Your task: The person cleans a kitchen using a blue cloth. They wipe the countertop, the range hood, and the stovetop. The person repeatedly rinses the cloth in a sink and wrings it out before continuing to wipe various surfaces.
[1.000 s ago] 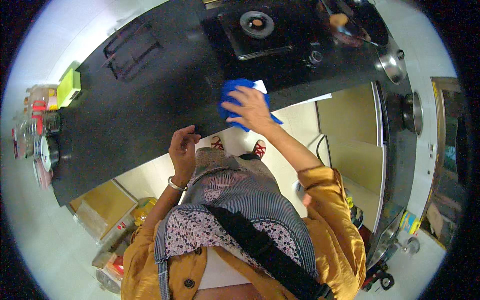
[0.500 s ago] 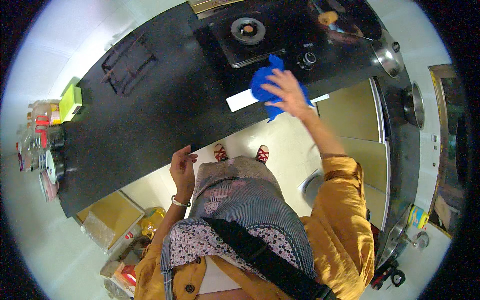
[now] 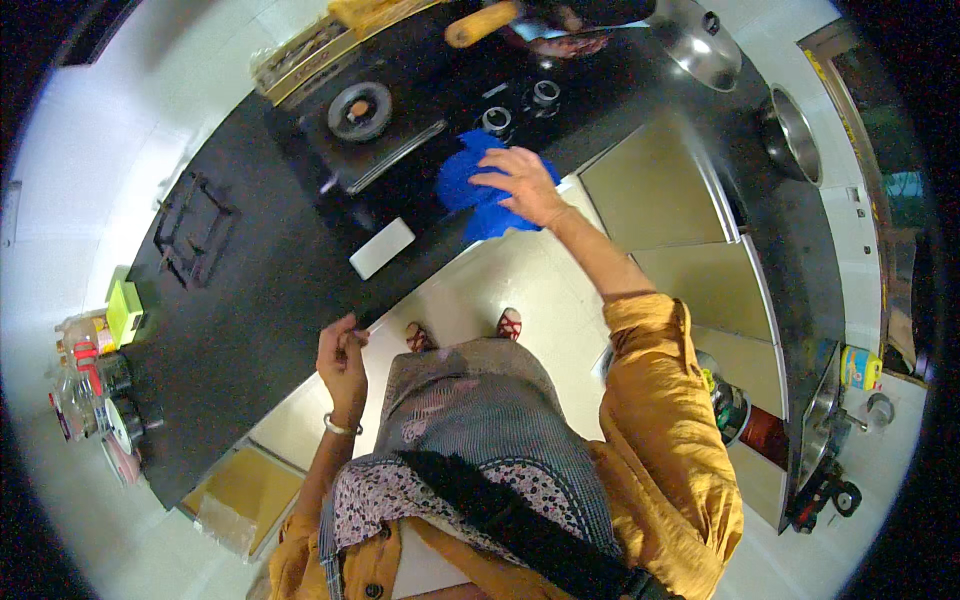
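Note:
A crumpled blue cloth (image 3: 462, 180) lies on the black counter near its front edge, just in front of the stove knobs. My right hand (image 3: 525, 187) presses down over the cloth, its fingers bent and somewhat apart. To the left of the cloth is a flat white slab (image 3: 382, 248) with rounded corners, apart from it. My left hand (image 3: 343, 355), with a bangle at the wrist, hovers by the counter's front edge. Its fingers are loosely curled in, and nothing shows in them.
A gas burner (image 3: 360, 110) sits behind the cloth. A black pan support (image 3: 192, 230) lies on the left, near a green box (image 3: 125, 312) and jars. Steel bowls (image 3: 700, 45) stand at the right. Cabinet fronts (image 3: 655, 180) run below the counter.
The view has turned, so the counter appears lower and further left. My right hand and the cloth have slid right across the counter, away from the white slab, which the cloth partly covered before.

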Motion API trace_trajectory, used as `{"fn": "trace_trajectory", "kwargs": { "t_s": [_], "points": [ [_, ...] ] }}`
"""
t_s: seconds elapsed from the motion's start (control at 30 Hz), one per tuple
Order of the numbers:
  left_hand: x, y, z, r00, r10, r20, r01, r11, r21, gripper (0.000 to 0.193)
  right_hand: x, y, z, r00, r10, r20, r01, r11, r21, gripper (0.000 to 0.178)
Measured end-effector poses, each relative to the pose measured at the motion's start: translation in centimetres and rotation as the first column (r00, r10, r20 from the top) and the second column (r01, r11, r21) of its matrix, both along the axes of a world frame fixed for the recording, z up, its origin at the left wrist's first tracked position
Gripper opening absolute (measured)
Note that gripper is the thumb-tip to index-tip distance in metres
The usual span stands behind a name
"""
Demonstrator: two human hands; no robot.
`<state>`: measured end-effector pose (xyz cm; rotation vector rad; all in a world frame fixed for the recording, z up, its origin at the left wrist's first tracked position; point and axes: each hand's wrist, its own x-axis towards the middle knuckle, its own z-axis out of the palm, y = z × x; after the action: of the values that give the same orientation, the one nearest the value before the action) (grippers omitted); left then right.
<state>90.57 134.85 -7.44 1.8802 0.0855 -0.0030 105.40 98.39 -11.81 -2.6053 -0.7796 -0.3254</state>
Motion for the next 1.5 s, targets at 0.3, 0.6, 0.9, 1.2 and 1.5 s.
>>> {"fn": "trace_trajectory", "kwargs": {
  "t_s": [0.3, 0.6, 0.9, 1.2, 1.5],
  "points": [
    [-1.5, -10.3, -1.8, 0.997, -0.015, -0.074, 0.014, 1.000, -0.017, 0.019, 7.4, -22.8, -1.8, 0.953, -0.275, 0.125, 0.278, 0.961, -0.003, 0.054],
    [-0.8, -15.6, -1.3, 0.990, -0.116, -0.077, 0.112, 0.992, -0.051, 0.019, 11.0, -33.1, -4.5, 0.792, -0.578, 0.194, 0.569, 0.816, 0.107, 0.045],
    [3.6, -21.6, -1.9, 0.957, -0.287, -0.047, 0.286, 0.958, -0.023, 0.019, 8.4, -38.5, -0.5, 0.412, -0.911, 0.006, 0.858, 0.386, -0.340, 0.030],
    [9.4, -33.7, -2.1, 0.772, -0.633, 0.048, 0.634, 0.774, 0.014, 0.020, -15.0, -44.7, -1.4, -0.013, -0.938, -0.345, 0.984, -0.074, 0.165, 0.028],
    [-3.3, -45.9, 0.0, 0.218, -0.976, -0.003, 0.963, 0.216, -0.158, 0.023, -50.0, -25.5, 2.2, 0.390, -0.263, -0.882, 0.378, -0.828, 0.414, 0.028]
  ]
}}
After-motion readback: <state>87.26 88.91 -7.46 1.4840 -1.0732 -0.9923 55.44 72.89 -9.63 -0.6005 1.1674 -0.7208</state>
